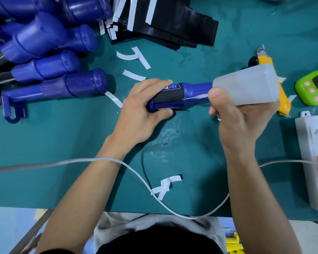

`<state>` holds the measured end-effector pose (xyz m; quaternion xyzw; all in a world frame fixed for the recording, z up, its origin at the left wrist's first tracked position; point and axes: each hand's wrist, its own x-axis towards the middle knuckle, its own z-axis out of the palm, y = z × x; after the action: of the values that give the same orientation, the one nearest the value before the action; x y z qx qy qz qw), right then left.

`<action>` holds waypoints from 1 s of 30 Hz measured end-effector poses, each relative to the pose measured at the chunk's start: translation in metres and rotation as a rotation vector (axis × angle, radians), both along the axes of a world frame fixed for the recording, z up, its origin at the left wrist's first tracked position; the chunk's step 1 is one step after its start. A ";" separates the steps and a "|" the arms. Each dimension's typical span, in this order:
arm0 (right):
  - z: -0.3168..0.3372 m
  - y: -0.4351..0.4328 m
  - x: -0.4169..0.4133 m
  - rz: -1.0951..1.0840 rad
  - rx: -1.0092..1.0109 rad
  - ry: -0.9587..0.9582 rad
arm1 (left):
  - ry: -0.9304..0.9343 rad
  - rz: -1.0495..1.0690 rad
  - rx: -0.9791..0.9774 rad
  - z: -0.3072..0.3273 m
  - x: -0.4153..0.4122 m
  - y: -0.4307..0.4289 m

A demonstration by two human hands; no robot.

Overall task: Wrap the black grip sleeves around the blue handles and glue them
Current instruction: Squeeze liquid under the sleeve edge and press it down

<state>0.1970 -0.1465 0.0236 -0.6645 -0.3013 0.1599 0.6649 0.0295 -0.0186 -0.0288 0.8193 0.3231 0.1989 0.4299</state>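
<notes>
Glue goes on, maybe: our left hand (pixel 140 110) grips the black-sleeved blue plastic handle (pixel 196 89), our right hand (pixel 240 121) the cloudy bottle (pixel 250 87); more bare handles (pixel 44 43) wait.

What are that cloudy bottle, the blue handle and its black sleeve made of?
Glue bottle: milky translucent plastic, matt, probably soft. Blue handle: hard moulded plastic, seemingly; glossy highlights, moulded ridges. Black grip sleeve: dull, light-absorbing surface suggests rubber or foam; cannot tell which.

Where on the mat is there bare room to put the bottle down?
Bare mat left of the left hand, below the blue handles and above the white cable; also between the black sleeves and yellow knife. Crowded: upper left, right edge.
</notes>
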 end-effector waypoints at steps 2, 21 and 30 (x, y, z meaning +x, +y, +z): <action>0.000 0.000 0.000 0.004 -0.008 -0.003 | 0.001 0.001 0.005 0.000 0.000 0.000; -0.008 0.004 -0.009 0.066 0.027 0.070 | 0.000 -0.003 0.013 0.001 0.000 0.001; -0.007 0.000 -0.004 0.039 0.040 0.041 | 0.007 0.000 0.009 0.001 0.000 0.000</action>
<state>0.1935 -0.1462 0.0167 -0.6418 -0.3038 0.1804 0.6807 0.0295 -0.0188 -0.0274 0.8220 0.3237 0.1972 0.4250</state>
